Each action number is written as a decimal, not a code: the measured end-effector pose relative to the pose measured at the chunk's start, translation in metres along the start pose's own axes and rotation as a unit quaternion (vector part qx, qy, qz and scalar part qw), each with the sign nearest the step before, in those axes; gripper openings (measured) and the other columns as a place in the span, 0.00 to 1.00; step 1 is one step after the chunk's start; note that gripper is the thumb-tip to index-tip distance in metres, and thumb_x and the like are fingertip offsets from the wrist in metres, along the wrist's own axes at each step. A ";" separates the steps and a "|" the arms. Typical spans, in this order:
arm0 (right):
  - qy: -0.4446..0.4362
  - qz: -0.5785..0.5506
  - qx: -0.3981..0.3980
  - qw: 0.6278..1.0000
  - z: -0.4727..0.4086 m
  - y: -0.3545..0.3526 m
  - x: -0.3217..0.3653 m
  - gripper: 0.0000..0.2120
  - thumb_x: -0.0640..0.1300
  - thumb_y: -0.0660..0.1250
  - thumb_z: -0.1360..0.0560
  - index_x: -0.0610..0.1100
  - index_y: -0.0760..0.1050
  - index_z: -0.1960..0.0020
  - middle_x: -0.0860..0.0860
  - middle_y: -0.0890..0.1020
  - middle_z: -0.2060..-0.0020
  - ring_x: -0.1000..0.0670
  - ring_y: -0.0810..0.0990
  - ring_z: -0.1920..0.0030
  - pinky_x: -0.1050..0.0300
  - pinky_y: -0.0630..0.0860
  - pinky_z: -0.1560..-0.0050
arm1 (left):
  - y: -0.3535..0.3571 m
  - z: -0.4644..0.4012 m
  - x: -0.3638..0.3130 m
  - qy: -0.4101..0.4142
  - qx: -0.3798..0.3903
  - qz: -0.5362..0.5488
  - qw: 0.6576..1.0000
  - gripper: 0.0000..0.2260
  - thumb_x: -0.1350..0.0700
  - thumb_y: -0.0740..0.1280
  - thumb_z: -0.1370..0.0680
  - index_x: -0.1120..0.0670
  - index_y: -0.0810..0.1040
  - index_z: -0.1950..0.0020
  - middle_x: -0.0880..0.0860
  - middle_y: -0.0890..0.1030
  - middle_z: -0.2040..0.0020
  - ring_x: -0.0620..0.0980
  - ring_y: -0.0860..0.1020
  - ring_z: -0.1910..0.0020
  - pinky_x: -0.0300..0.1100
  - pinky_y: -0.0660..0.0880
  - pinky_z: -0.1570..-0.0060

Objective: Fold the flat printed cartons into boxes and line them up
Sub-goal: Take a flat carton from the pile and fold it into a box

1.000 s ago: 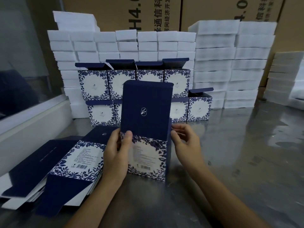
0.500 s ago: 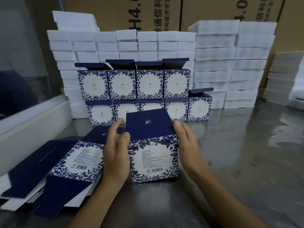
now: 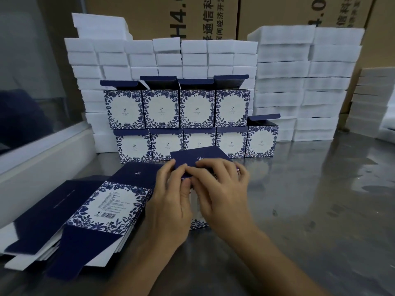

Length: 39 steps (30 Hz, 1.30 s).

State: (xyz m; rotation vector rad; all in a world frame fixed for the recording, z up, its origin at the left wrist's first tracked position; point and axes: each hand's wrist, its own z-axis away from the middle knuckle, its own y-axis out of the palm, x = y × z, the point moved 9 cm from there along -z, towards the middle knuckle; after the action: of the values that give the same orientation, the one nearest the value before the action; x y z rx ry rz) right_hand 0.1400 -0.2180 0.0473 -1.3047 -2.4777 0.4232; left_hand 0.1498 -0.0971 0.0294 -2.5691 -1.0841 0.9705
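Left hand (image 3: 171,201): back to camera, fingers curled, thumb meeting right fingertips.
Right hand (image 3: 222,189): fingers bent, reaching leftward across.
Forearms: converging from lower frame.

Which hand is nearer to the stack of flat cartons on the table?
Left. The left hand sits right beside the stack of flat cartons, its edge at their right side. The right hand is on the far side of the left, farther from the stack.

table (image 3: 320,210): reflective steel | rear: white foam blocks (image 3: 282,82), brown shipping cartons (image 3: 162,16) | left: glass partition (image 3: 25,60)
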 end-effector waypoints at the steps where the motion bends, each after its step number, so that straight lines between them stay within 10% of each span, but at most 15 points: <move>1: 0.003 -0.001 0.009 1.000 0.001 0.002 0.002 0.12 0.49 0.62 0.20 0.53 0.83 0.43 0.53 0.81 0.44 0.46 0.79 0.42 0.35 0.69 0.41 | 0.001 0.001 0.001 -0.010 0.005 0.002 1.000 0.25 0.46 0.50 0.19 0.58 0.75 0.33 0.55 0.71 0.29 0.55 0.77 0.39 0.43 0.73 0.53; 19: 0.075 -0.143 -0.024 0.987 0.004 0.007 -0.039 0.11 0.49 0.65 0.21 0.43 0.82 0.49 0.48 0.73 0.45 0.48 0.74 0.45 0.51 0.76 0.47 | 0.003 -0.003 0.010 -0.025 0.000 0.018 1.000 0.18 0.51 0.54 0.19 0.56 0.76 0.35 0.50 0.71 0.28 0.49 0.72 0.32 0.38 0.67 0.45; 24: 0.125 -0.188 -0.036 0.973 0.011 0.006 -0.054 0.14 0.51 0.63 0.20 0.43 0.80 0.44 0.49 0.73 0.42 0.60 0.75 0.43 0.69 0.72 0.43 | 0.004 -0.004 0.014 -0.035 0.003 0.036 0.999 0.18 0.50 0.53 0.19 0.54 0.75 0.34 0.49 0.69 0.27 0.49 0.72 0.32 0.36 0.66 0.45; 34: 0.222 -0.274 0.005 0.936 0.014 0.023 -0.080 0.08 0.51 0.57 0.18 0.54 0.76 0.46 0.54 0.78 0.49 0.58 0.78 0.47 0.64 0.73 0.48 | 0.001 -0.005 0.024 -0.031 0.002 0.044 0.999 0.17 0.48 0.55 0.19 0.51 0.74 0.34 0.42 0.68 0.28 0.48 0.73 0.34 0.30 0.65 0.47; 39: 0.325 -0.403 0.017 0.855 0.024 0.033 -0.097 0.10 0.42 0.61 0.17 0.56 0.75 0.42 0.47 0.82 0.52 0.50 0.81 0.55 0.53 0.78 0.56 | -0.004 -0.005 0.034 -0.041 -0.012 0.080 0.996 0.14 0.49 0.53 0.18 0.50 0.73 0.38 0.54 0.78 0.35 0.63 0.79 0.58 0.42 0.67 0.63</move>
State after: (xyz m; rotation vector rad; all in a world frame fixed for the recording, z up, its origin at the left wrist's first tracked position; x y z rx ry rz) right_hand 0.2070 -0.2841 -0.0008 -0.2104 -2.1236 -0.1675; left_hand 0.1680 -0.0703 0.0176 -2.6906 -0.9247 1.1147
